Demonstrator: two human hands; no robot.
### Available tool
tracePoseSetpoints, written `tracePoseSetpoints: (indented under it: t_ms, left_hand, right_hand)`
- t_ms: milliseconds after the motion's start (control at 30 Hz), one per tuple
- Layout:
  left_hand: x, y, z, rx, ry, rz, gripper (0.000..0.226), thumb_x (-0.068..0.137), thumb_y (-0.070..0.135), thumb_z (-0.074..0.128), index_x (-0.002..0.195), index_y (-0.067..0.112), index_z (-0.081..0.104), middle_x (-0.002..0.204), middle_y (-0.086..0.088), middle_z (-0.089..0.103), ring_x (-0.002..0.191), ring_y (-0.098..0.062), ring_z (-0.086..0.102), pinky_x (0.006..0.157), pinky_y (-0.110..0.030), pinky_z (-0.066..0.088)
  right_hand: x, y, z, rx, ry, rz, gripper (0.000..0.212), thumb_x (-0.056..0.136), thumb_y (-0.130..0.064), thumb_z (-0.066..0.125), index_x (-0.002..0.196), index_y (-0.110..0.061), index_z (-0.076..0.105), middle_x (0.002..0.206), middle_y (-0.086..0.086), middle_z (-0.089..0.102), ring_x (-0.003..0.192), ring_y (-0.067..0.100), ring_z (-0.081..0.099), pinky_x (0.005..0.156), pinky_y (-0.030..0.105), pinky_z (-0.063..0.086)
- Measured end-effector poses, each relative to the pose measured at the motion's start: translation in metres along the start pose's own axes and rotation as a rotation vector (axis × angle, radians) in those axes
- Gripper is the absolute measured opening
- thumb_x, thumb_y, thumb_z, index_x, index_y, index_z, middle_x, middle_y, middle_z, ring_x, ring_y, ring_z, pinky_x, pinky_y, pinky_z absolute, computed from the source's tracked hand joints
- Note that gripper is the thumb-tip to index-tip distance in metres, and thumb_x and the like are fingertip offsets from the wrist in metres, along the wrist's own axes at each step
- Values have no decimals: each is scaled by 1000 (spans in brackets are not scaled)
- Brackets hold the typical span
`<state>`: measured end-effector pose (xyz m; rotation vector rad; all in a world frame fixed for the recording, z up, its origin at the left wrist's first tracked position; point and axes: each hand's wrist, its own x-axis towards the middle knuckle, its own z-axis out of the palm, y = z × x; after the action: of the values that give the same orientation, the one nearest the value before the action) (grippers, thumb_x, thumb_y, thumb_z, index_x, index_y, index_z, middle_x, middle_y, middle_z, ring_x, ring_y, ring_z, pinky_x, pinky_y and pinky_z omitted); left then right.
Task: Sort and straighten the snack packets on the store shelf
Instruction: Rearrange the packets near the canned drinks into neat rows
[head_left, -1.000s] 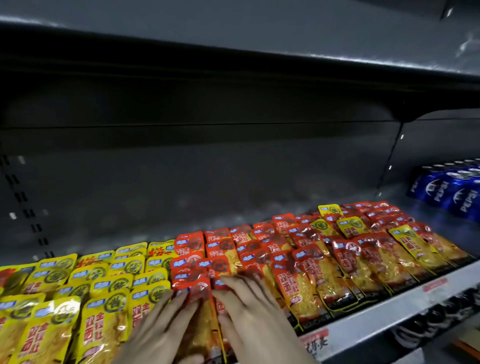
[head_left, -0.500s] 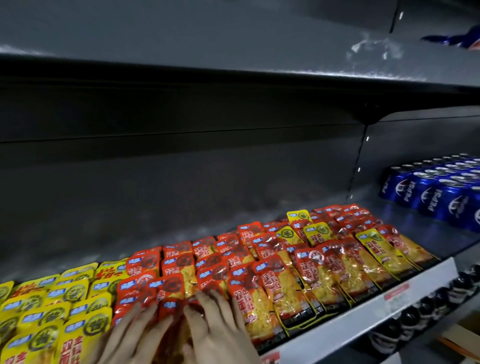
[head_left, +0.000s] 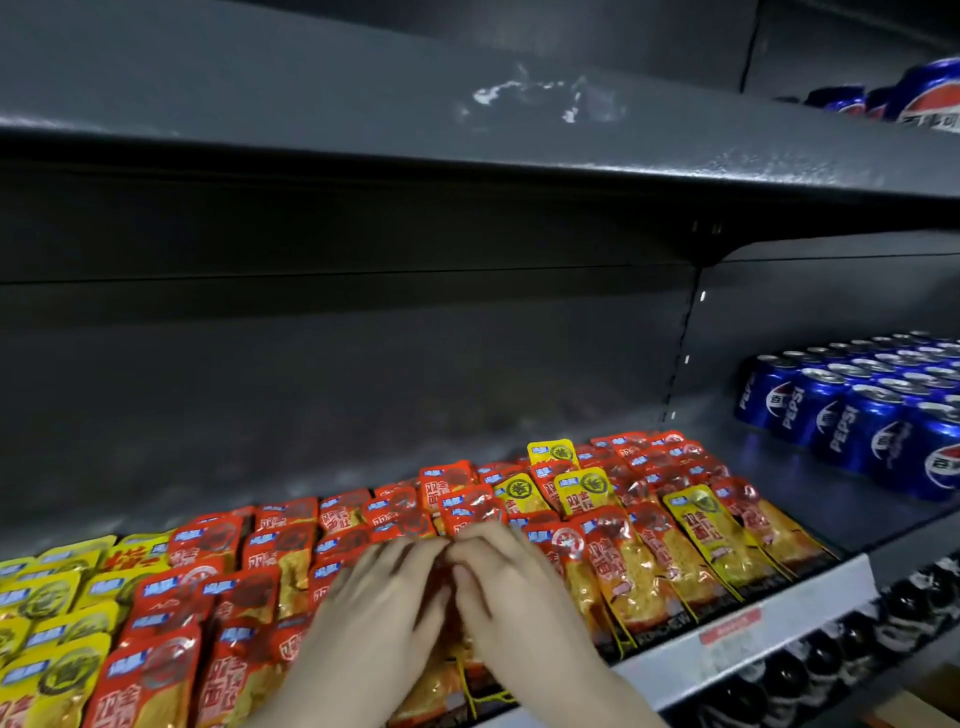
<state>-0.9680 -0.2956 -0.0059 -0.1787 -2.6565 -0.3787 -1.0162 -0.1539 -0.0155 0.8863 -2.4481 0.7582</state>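
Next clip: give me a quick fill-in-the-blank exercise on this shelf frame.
1. The left hand and right hand lie on packets of the colour ____.
2. The cans to the right carry the brand name ____.
3. Right of the hands, a few strays among the packets are of the colour ____.

Missing words: red; Pepsi; yellow.

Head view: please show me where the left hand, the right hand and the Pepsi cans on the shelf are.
left hand (head_left: 374, 618), head view, back of the hand.
right hand (head_left: 519, 608), head view, back of the hand.
Pepsi cans (head_left: 831, 415), head view, side of a front can.
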Motion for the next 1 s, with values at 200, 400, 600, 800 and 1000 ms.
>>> tracePoseSetpoints:
  t_ms: [200, 400, 600, 800, 1000]
  left_hand:
    - [58, 50, 36, -23, -114, -87, 42, 94, 36, 41, 134, 25, 34, 137, 5, 42, 129, -18, 37, 104, -35, 34]
    - [74, 70, 74, 31, -308, 79, 51, 92, 42, 44, 137, 19, 35, 150, 3, 30, 142, -14, 14, 111, -47, 19]
    - [68, 64, 87, 110, -250, 82, 64, 88, 59, 40, 142, 27, 28, 144, 7, 34, 134, -17, 23, 108, -41, 21]
    - [65, 60, 93, 100, -184, 65, 63, 91, 61, 30, 144, 27, 25, 142, 9, 35, 132, -15, 26, 110, -39, 21]
    - [79, 63, 88, 34, -119, -7, 34, 99, 30, 32, 127, 21, 47, 129, 4, 53, 122, -16, 43, 105, -38, 32]
  right_hand:
    - [28, 69, -23, -8, 90, 158, 20, 90, -10, 50, 101, -18, 64, 102, -3, 59, 98, 20, 54, 88, 36, 45]
    - [10, 118, -27, -190, -74, 249, 34, 93, -23, 46, 127, -28, 51, 131, -9, 48, 124, 15, 43, 102, 32, 35]
    - [-8, 135, -28, -185, -158, 212, 43, 95, -31, 46, 138, -29, 40, 140, -13, 38, 132, 11, 31, 108, 28, 27]
    - [-7, 140, -35, -152, -132, 198, 43, 93, -28, 50, 136, -26, 41, 131, -10, 42, 125, 12, 33, 107, 26, 27]
    - [0, 142, -41, -189, -170, 171, 36, 94, -34, 46, 130, -26, 44, 125, -10, 45, 117, 12, 38, 100, 26, 34]
